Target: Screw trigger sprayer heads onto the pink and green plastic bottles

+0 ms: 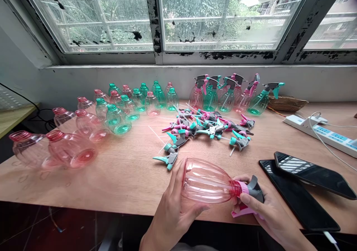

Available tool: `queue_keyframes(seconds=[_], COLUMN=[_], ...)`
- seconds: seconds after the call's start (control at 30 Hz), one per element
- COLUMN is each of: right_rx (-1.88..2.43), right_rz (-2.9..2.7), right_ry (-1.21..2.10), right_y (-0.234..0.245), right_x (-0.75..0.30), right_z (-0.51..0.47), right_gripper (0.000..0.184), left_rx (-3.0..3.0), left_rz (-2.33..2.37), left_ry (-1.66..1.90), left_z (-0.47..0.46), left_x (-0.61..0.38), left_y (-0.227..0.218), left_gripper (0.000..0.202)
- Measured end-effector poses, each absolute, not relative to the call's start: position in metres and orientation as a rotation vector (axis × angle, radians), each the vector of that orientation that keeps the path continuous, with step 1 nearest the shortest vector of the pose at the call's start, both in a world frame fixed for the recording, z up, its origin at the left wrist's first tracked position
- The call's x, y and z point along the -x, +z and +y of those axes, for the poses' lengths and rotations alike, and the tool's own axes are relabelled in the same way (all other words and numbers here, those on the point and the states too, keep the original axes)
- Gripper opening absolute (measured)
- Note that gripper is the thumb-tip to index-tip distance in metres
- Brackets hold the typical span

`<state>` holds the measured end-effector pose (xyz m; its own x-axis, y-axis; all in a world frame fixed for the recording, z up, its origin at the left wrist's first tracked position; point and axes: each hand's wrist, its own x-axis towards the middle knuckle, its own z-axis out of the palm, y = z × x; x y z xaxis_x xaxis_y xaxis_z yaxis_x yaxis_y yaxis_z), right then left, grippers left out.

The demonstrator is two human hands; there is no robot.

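My left hand (173, 210) grips the body of a pink transparent spray bottle (205, 182) lying on its side at the table's near edge. My right hand (260, 212) is closed around the grey and pink trigger sprayer head (249, 195) sitting on the bottle's neck. A white tube shows inside the bottle. Just beyond it lies a pile of loose trigger heads (206, 130) in teal, pink and grey.
Several empty pink bottles (71, 147) and teal bottles (118, 119) stand at the left. Finished bottles with sprayers (227, 95) line the back wall. Two dark phones (309, 176) lie at the right; a white power strip (323, 132) lies behind them on the wooden table (125, 173).
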<state>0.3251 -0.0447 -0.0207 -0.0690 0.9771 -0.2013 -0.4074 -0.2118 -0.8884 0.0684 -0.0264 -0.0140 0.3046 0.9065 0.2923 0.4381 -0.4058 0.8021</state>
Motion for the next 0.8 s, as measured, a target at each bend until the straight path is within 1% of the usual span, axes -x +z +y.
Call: queue_keyframes(seconds=[0.37,0.8], right_rx=[1.040,1.031], right_rz=[-0.778,-0.805], right_ry=[1.550,1.551], right_y=[-0.0191,-0.0187], right_x=[-0.3248,-0.3250], right_z=[-0.0453,-0.0449], right_gripper=[0.038,0.035], left_rx=[-1.985,-1.959], left_rz=[1.172,1.184], left_ry=[1.039,1.023], left_z=[-0.0246,-0.0266], left_x=[-0.0684,-0.0688], left_y=[-0.0156,-0.0112], left_gripper=[0.096,0.095])
